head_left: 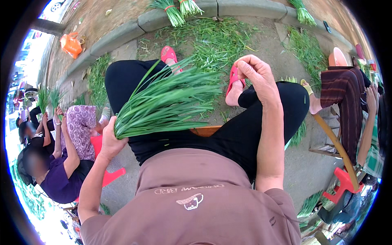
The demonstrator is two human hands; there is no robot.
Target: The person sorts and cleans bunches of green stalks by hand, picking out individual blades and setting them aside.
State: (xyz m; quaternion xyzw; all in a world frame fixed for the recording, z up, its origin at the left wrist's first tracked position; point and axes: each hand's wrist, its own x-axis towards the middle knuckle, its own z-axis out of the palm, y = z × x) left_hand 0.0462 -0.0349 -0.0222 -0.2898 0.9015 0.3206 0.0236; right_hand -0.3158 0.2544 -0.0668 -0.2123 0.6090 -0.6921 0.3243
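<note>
A thick bunch of long green leaves, likely garlic chives [171,102], lies across my lap with its loose ends fanned to the right. My left hand [112,137] is closed around the gathered end at the left. Above my right knee, my right hand [252,72] is raised with its fingers curled and the thumb near the fingertips; whether something thin is pinched there cannot be told. Loose leaves and trimmings [214,43] are strewn on the ground beyond my feet.
Tied bunches [173,13] rest at the concrete kerb [254,9]. An orange bag [71,45] lies beyond it at the left. Seated people are close on both sides, one in a purple top [58,180] holding leaves. A red plastic stool [340,183] and a pink basin [337,57] are at the right.
</note>
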